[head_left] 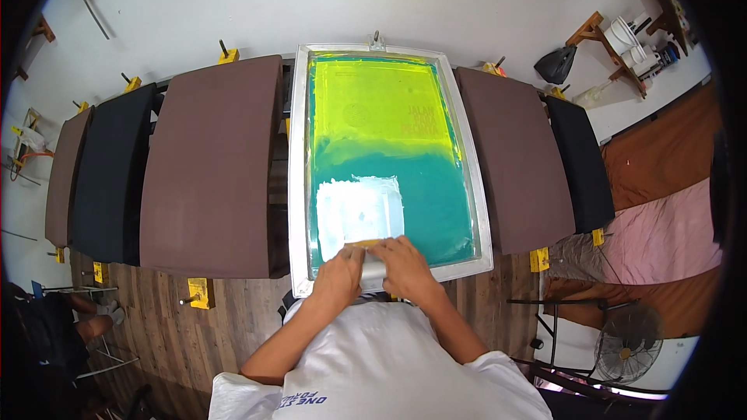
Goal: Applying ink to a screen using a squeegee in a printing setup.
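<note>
My left hand (340,275) and my right hand (403,267) are closed side by side on a squeegee (374,269). Its grey handle shows between them, and the fingers hide much of the rest. It lies at the near edge of a patch of white ink (342,204) on a printing screen. The metal screen frame (299,179) surrounds mesh that is yellow-green in the far half, with faint lettering, and teal (436,202) in the near half. A metal clamp (377,42) sits at the frame's far edge.
Brown fabric-covered boards (210,171) and black ones (113,163) flank the screen, with yellow brackets (200,294) at their ends. A standing fan (629,344) is at the lower right. Someone's leg (95,328) shows at lower left. Containers (622,35) stand on a wall shelf, far right.
</note>
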`<state>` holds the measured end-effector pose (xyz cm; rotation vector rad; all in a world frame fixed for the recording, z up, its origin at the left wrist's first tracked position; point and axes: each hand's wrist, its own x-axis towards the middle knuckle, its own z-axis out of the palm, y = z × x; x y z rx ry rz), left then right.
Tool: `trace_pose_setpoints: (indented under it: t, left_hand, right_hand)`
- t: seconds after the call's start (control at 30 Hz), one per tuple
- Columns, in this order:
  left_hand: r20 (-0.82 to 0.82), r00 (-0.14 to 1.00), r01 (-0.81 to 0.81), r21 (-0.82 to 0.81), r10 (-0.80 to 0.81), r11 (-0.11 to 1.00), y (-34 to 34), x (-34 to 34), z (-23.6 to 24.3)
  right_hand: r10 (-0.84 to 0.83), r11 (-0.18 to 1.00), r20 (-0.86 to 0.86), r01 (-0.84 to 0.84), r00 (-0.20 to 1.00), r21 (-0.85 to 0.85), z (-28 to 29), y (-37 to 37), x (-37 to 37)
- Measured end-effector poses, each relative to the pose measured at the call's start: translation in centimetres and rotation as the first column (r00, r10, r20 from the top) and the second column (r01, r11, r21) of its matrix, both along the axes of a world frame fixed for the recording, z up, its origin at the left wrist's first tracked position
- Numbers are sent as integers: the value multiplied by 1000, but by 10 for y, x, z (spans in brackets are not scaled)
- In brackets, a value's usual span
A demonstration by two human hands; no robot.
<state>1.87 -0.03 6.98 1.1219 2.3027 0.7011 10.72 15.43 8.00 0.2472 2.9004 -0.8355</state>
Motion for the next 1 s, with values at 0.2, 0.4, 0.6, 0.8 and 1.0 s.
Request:
trace_pose_setpoints:
  t: [0.2, 0.4, 0.6, 0.8, 1.0]
  left_hand:
    - [80, 992, 106, -72, -100, 992, -2, -12, 15]
    - [-71, 996, -48, 90, 54, 995, 29, -62, 10]
    - [-224, 973, -14, 179, 54, 984, 1, -11, -28]
    - [-91, 996, 40, 145, -26, 989, -18, 11, 2]
    - [-144, 988, -50, 80, 61, 995, 30, -62, -3]
  right_hand:
    - [77, 997, 160, -74, 984, -20, 16, 5, -3]
    - [23, 993, 7, -24, 1000, 117, 12, 30, -66]
    - [57, 985, -160, -30, 985, 169, -20, 2, -17]
    - [88, 996, 116, -89, 989, 10, 5, -8, 9]
    - [79, 987, -28, -74, 997, 143, 3, 35, -69]
